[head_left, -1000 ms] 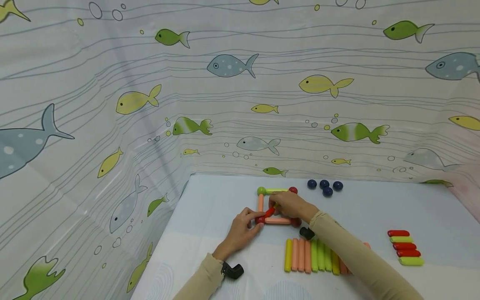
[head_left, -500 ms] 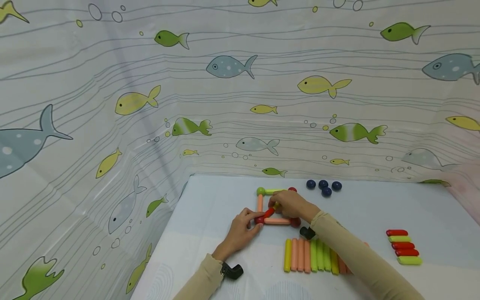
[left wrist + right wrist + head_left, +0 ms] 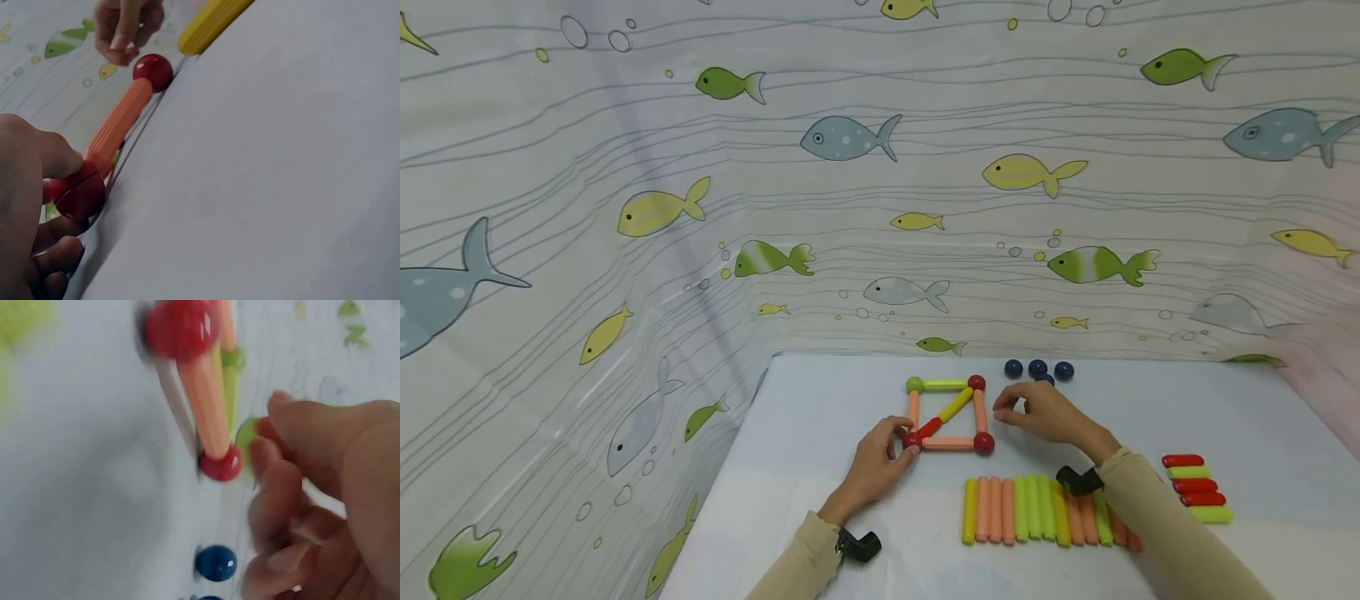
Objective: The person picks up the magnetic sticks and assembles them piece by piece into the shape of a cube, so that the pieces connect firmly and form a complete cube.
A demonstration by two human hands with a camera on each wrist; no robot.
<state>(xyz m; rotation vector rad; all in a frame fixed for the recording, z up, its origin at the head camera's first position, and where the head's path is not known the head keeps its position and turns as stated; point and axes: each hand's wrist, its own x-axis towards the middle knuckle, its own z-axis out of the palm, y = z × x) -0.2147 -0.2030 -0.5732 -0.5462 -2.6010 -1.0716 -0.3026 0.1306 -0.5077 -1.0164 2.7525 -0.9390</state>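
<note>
A square frame of sticks and balls lies on the table, with a green ball (image 3: pixel 914 384) at its back left corner and red balls at the others. A diagonal of a red stick (image 3: pixel 929 427) and a yellow stick (image 3: pixel 956 405) crosses it. My left hand (image 3: pixel 874 460) holds the front left red ball (image 3: pixel 912 441) between thumb and fingers; the left wrist view shows this ball (image 3: pixel 80 190) gripped too. To the right of the frame, my right hand (image 3: pixel 1047 414) hovers with bent fingers and nothing visible in them; in the right wrist view the hand (image 3: pixel 325 487) is beside the back right ball (image 3: pixel 221 464).
Several dark blue balls (image 3: pixel 1013 368) sit at the back, partly behind the right hand. A row of yellow, orange and green sticks (image 3: pixel 1007 510) lies in front, partly under the right forearm. Short red and green pieces (image 3: pixel 1195 485) are stacked side by side at the right.
My right hand has let go of the diagonal and moved right, out of the frame, uncovering the diagonal and the right side. My left hand stays on its ball. The head view has shifted slightly.
</note>
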